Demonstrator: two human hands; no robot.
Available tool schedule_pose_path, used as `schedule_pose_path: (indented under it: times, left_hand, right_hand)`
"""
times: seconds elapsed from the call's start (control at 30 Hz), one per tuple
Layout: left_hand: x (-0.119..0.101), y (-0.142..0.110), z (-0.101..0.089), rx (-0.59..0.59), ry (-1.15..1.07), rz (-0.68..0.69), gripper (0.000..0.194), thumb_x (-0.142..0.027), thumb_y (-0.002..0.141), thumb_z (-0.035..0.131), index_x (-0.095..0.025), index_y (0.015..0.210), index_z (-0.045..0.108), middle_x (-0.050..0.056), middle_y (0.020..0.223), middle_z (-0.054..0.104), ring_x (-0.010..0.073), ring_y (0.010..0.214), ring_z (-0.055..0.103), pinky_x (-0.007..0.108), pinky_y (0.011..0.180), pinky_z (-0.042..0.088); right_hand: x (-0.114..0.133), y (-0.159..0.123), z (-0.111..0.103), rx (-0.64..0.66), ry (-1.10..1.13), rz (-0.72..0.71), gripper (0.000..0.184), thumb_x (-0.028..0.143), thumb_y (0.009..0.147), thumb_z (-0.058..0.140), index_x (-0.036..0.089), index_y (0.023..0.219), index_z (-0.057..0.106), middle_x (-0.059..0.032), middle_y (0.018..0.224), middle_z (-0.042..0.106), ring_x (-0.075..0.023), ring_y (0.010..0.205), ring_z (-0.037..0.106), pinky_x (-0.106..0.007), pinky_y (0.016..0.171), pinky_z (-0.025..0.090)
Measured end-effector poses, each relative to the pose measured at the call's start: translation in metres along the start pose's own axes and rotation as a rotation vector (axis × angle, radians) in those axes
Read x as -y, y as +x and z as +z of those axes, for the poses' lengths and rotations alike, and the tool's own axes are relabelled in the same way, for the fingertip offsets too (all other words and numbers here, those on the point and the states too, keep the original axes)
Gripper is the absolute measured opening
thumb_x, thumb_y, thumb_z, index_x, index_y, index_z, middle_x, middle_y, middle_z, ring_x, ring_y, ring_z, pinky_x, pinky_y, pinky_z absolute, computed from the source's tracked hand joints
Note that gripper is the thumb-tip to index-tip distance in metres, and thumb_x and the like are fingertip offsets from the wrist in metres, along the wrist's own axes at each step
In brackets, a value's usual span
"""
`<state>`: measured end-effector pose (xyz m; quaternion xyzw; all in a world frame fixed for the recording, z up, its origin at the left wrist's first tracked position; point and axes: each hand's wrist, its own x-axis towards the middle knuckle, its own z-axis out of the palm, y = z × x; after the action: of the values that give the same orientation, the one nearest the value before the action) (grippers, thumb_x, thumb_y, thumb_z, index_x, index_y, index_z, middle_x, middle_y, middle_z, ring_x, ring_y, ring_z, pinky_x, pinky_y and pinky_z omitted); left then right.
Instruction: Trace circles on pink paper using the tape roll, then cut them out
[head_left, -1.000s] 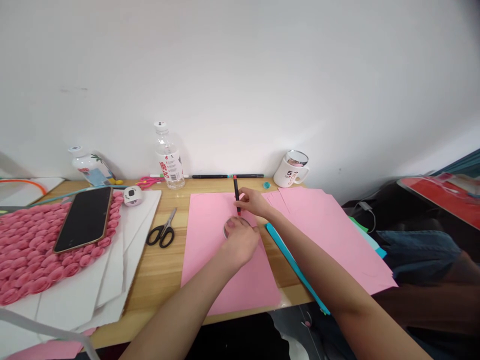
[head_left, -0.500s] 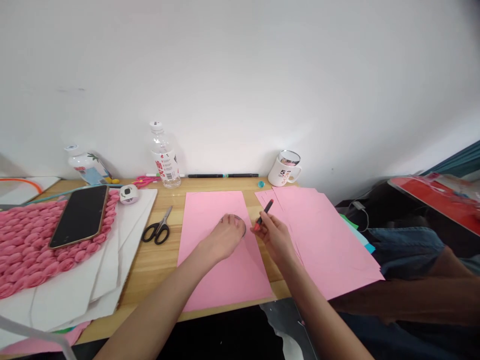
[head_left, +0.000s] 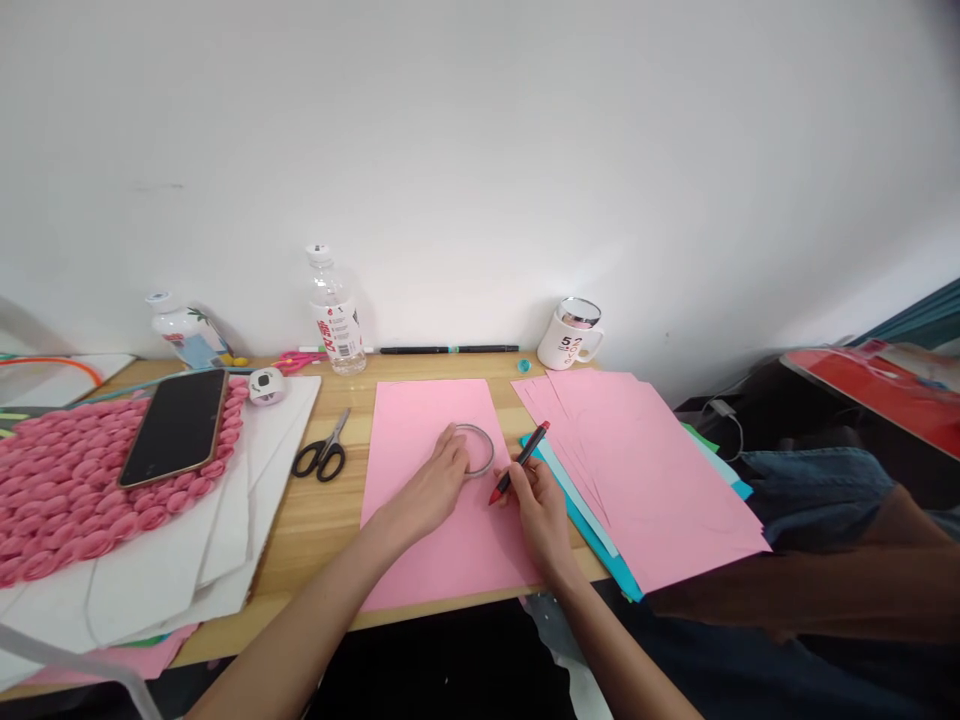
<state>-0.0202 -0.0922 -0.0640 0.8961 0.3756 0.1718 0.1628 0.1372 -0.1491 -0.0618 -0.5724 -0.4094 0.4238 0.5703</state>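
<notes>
A sheet of pink paper (head_left: 420, 560) lies on the wooden table, and a thin grey ring (head_left: 492, 456) rests flat on its upper right part. The fingers of my left hand (head_left: 439, 485) are closed together over the ring's left edge, pressing it to the sheet. My right hand (head_left: 541, 505) grips a black pen with red ends (head_left: 534, 441) between thumb and fingers. The pen slants with its red tip down, close to the ring's lower right; whether it touches the paper I cannot tell.
Black scissors (head_left: 321, 458) lie left of the sheet. More pink sheets (head_left: 660, 480) over blue ones are at the right. A phone (head_left: 176, 425) lies on a pink woven mat (head_left: 67, 500). A water bottle (head_left: 337, 325) and a mug (head_left: 568, 340) stand near the wall.
My left hand has slid left, uncovering most of the ring. My right hand has moved down over the sheet's right edge, turning the pen tip-down. Blue sheets now show beneath the right-hand pile.
</notes>
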Motion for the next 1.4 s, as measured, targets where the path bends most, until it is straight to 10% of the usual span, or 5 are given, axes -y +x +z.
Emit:
schedule_pose_path:
  times: [0.47,1.1,1.4]
  left_hand:
    - [0.045,-0.07,-0.033,-0.141,0.184,-0.161,0.023,-0.01,0.091,0.029,-0.017,0.099,0.049,0.013,0.134,0.046,0.0233,0.141,0.019,0.05,0.109,0.032]
    - [0.044,-0.078,-0.03,-0.18,0.209,-0.079,0.021,-0.019,0.095,0.033,-0.015,0.099,0.053,0.016,0.129,0.05,0.0284,0.138,0.028,0.055,0.109,0.03]
    - [0.018,-0.056,-0.03,-0.049,0.392,-0.007,0.043,0.004,0.08,0.032,-0.008,0.12,0.045,0.02,0.131,0.048,0.0322,0.137,0.027,0.048,0.107,0.035]
  right_hand:
    - [-0.001,-0.004,0.003,0.0,-0.037,0.003,0.031,0.051,0.082,0.054,0.021,0.091,0.05,0.0009,0.068,0.06,-0.0148,0.054,0.055,-0.029,0.054,0.047]
    - [-0.001,-0.007,0.003,-0.018,-0.07,0.019,0.033,0.051,0.081,0.057,0.02,0.092,0.052,-0.0024,0.077,0.064,-0.0157,0.056,0.058,-0.031,0.054,0.049]
    - [0.019,0.026,0.019,-0.034,-0.038,-0.112,0.032,0.043,0.081,0.061,0.018,0.099,0.05,-0.0025,0.075,0.066,-0.0157,0.067,0.063,-0.033,0.067,0.052]
